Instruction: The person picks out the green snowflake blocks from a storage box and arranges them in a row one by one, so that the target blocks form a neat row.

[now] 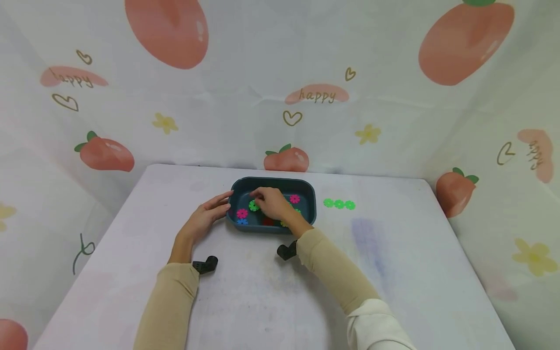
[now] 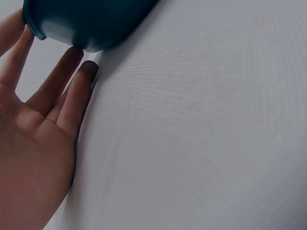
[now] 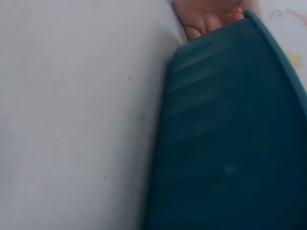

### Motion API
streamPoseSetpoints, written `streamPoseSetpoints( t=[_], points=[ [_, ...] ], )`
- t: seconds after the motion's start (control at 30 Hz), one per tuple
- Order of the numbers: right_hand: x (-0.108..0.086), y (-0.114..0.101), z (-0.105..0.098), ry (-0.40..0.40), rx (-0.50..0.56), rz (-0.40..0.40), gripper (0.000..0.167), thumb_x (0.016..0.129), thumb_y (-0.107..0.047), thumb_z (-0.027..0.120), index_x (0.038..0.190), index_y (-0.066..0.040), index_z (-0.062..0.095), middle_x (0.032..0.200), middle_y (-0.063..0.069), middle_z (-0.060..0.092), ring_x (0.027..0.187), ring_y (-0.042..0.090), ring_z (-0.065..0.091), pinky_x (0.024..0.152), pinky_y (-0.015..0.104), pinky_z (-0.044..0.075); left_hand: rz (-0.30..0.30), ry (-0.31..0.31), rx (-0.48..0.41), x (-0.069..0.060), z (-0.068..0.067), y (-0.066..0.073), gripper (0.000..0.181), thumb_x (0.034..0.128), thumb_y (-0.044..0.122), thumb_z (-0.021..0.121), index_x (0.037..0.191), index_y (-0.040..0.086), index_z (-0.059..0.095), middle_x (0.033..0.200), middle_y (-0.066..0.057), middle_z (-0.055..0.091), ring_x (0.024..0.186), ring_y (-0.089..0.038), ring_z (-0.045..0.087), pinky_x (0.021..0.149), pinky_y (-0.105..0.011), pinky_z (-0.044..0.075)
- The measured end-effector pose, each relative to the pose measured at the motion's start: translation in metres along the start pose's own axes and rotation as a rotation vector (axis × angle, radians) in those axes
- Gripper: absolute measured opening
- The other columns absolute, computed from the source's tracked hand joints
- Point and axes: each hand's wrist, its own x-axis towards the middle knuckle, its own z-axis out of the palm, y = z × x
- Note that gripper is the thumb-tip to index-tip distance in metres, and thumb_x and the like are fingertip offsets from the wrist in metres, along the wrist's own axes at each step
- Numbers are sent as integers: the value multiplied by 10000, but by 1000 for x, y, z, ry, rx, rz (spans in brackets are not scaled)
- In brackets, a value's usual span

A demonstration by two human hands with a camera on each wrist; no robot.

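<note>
Touching a dark-teal oblong plastic tub (image 1: 255,228): left hand (image 1: 203,218), fingers spread. Right hand (image 1: 272,203) inside, grip indiscernible. White peach-printed cloth (image 1: 236,131) reads "happy".

Left hand (image 1: 203,219): fingers lay extended, parted. Right hand (image 1: 272,202): sat rightward of the left, fingers bent. Forearms (image 1: 169,301), two: stretched behind.

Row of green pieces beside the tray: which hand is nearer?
Right. The right hand is in the tray, left of the row; the left hand is farther, at the tray's left end.
</note>
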Motion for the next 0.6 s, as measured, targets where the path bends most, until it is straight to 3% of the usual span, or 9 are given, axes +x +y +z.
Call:
streamPoseSetpoints(
  t=[0.13, 0.27, 0.43, 0.53, 0.6],
  points=[
    [-3, 4, -6, -26, 63, 30, 305, 1041, -110, 553, 1322, -69, 664, 1131, 92, 717, 896, 173, 643, 815, 265, 546, -6, -2, -5, -1, 1, 1, 589, 1016, 386, 626, 1560, 265, 434, 1652, -123, 337, 1484, -346, 399, 1290, -526, 206],
    [-6, 7, -12, -53, 194, 38, 354, 1026, -101, 551, 1369, -77, 636, 1073, 98, 672, 816, 182, 655, 699, 222, 503, -9, 8, -6, -2, -1, 2, 585, 1016, 381, 627, 1558, 268, 436, 1649, -110, 343, 1488, -321, 391, 1285, -510, 226],
    [-13, 5, -22, -60, 377, 64, 347, 1008, -109, 573, 1341, -74, 662, 1046, 103, 659, 892, 298, 710, 758, 316, 574, 3, 3, -1, 0, -2, 2, 590, 1021, 381, 619, 1565, 261, 425, 1647, -100, 338, 1490, -278, 383, 1265, -437, 283],
    [-20, 6, -27, -49, 396, 103, 303, 1000, -137, 595, 1279, -109, 709, 1027, 79, 694, 916, 305, 724, 810, 377, 599, 0, -3, 2, 1, -1, 1, 598, 1018, 386, 623, 1567, 260, 422, 1647, -93, 336, 1484, -262, 391, 1239, -374, 319],
    [-24, 7, -31, -40, 382, 117, 278, 998, -156, 609, 1249, -130, 727, 1020, 68, 714, 912, 294, 722, 828, 397, 603, 1, -5, -2, 2, 1, 0, 597, 1018, 382, 624, 1566, 258, 422, 1647, -97, 333, 1485, -270, 389, 1249, -393, 312]
  ],
)
